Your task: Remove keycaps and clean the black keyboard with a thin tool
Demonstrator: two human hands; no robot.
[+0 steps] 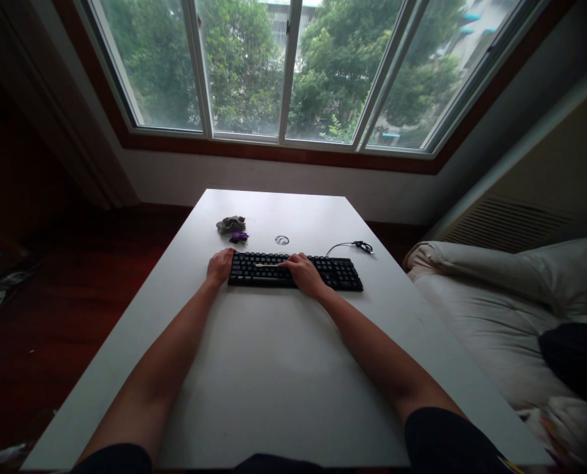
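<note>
Kybd (268,276) looks matt plastic, tbl (283,368) smooth w/ sheen.

Keys up, a long black keyboard (274,277) is laid flat and crosswise, beyond the middle of the table (283,362)! Near the table's centreline, a slim pale stick (268,265) is being held along the key rows; contact can't be made out. The cable (363,247) is bundled towards the table's right edge.

Daylight from the far sliding window (290,72) lays a sheen on the far end of the white table (274,205), while the wooden floor (81,296) at left sinks into shadow. Wide-angle distortion stretches the edges.
</note>
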